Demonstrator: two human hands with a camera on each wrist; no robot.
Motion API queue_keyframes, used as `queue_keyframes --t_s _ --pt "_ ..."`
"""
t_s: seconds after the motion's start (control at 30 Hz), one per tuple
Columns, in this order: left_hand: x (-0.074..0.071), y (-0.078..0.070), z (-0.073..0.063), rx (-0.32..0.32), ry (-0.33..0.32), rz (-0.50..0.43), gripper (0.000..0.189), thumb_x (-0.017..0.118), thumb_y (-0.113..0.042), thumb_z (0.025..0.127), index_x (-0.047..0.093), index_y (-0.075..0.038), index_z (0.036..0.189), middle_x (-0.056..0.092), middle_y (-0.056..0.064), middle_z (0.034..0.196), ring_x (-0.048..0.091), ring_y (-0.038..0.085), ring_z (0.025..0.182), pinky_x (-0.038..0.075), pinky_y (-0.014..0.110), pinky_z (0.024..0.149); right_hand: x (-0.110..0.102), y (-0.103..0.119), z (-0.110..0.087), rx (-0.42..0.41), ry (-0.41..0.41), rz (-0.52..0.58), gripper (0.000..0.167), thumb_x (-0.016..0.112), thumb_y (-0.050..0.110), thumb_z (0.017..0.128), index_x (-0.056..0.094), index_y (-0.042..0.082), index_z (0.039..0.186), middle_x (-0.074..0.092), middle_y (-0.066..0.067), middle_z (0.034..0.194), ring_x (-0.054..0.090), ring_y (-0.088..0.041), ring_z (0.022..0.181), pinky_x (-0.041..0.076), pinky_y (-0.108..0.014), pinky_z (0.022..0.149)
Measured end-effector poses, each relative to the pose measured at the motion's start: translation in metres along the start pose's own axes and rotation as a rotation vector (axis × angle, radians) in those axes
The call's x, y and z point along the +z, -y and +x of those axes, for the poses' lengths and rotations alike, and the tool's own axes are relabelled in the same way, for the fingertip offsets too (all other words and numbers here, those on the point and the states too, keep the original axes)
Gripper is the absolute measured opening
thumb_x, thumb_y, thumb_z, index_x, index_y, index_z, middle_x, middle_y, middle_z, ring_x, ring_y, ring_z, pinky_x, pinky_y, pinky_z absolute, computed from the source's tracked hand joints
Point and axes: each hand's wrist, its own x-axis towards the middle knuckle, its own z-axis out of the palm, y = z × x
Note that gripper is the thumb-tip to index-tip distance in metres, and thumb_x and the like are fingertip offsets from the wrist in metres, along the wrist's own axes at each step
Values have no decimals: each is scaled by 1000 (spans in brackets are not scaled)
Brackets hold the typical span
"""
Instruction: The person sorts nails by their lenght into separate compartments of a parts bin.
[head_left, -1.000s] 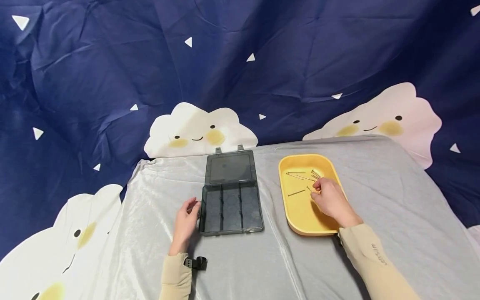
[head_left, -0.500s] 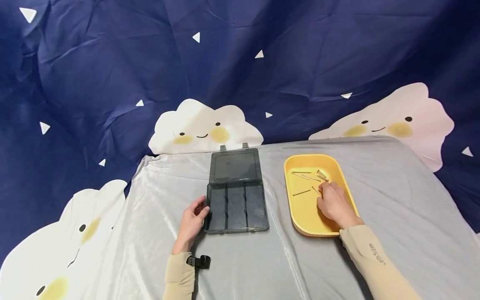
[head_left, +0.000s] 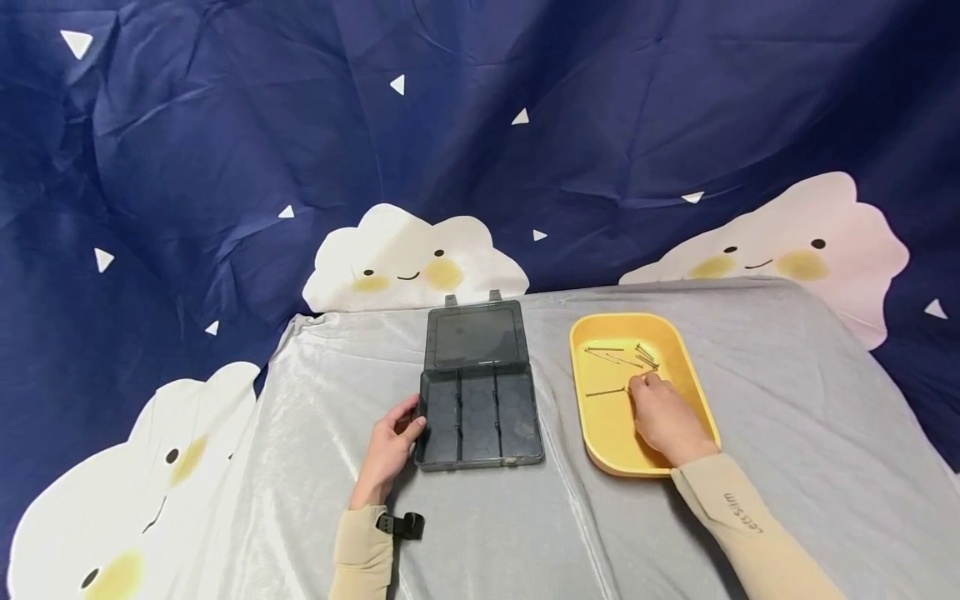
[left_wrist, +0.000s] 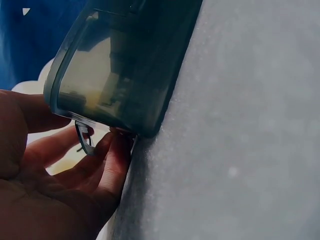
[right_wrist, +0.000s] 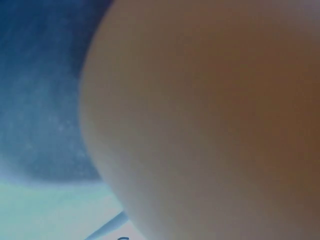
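Note:
A dark translucent storage box (head_left: 480, 460) stands with its lid (head_left: 477, 335) laid back; dividers split its inside into three long compartments. My left hand (head_left: 391, 450) holds the box's left wall, thumb at the rim. In the left wrist view, the fingers (left_wrist: 112, 165) curl beside a small loop-shaped tab (left_wrist: 83, 137). My right hand (head_left: 666, 417) reaches into a yellow tray (head_left: 607, 446), its fingers curled together around a nail that they mostly hide. Beside the thumb lies another nail (head_left: 604, 392). Several more nails (head_left: 606, 350) lie toward the tray's far end.
Grey cloth (head_left: 480, 533) covers the table. A blue curtain (head_left: 450, 125) with cloud shapes hangs behind the table's far edge. The right wrist view is mostly filled by blurred skin.
My right hand has drawn its fingers together in the tray, and the nail by its fingertips has shifted. My left hand has closed in on the box's left wall, thumb now at the rim.

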Motion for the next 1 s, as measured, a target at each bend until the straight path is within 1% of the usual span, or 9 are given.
queue_keyframes --t_s 0.07,0.2,0.3,0.37,0.43,0.53,0.6,0.73,1.0 --pt "0 -1 -2 1 -11 2 45 57 -3 94 49 5 138 56 27 128 56 30 109 47 16 78 1 0 1 -9 -1 -7 29 60 -9 76 55 -9 104 56 -24 92 57 -39 82 49 -52 78" --pt "0 4 0 -1 -21 7 44 58 -3 94 50 4 137 57 26 128 57 29 109 47 16 78 -1 1 1 10 9 16 14 53 -6 84 55 -9 97 56 -23 82 59 -38 76 50 -52 74" --pt "0 15 6 -9 -26 -9 45 59 -5 94 50 1 138 57 24 130 57 27 110 47 16 78 -3 0 2 47 39 55 8 51 -3 87 54 -9 91 56 -22 77 59 -38 74 50 -51 71" --pt "0 23 11 1 -30 -12 46 60 -6 94 51 0 138 57 23 130 57 26 109 47 16 78 -4 0 3 77 70 80 6 56 -2 83 53 -6 85 56 -20 74 58 -35 70 49 -49 68" --pt "1 31 15 -1 -36 -17 46 61 -8 94 51 -4 139 57 21 131 57 24 109 47 16 78 -5 -1 2 102 106 96 10 61 -1 77 51 -3 80 55 -17 72 55 -32 67 48 -47 66" --pt "1 35 17 7 -39 -15 46 62 -9 94 52 -6 139 58 19 130 57 23 108 48 16 78 -6 -2 1 131 152 105 15 63 1 75 49 1 76 53 -14 71 51 -29 66 45 -43 65" --pt "1 36 17 12 -37 -18 46 62 -9 94 52 -6 139 58 19 130 58 23 108 48 17 79 -7 -2 0 142 169 103 15 63 2 75 48 2 75 53 -13 71 49 -28 67 44 -42 65" --pt "1 36 17 25 -32 -7 46 62 -8 93 52 -4 138 58 20 130 58 23 106 48 18 80 -7 -2 -1 153 171 103 15 63 4 75 48 2 75 52 -14 72 48 -29 67 43 -42 64" --pt "0 37 19 -12 -60 -23 45 64 -8 92 55 -4 136 61 21 125 57 13 96 47 17 75 -6 -3 1 174 157 76 19 65 9 75 50 -1 83 54 -17 75 51 -32 67 44 -44 59"
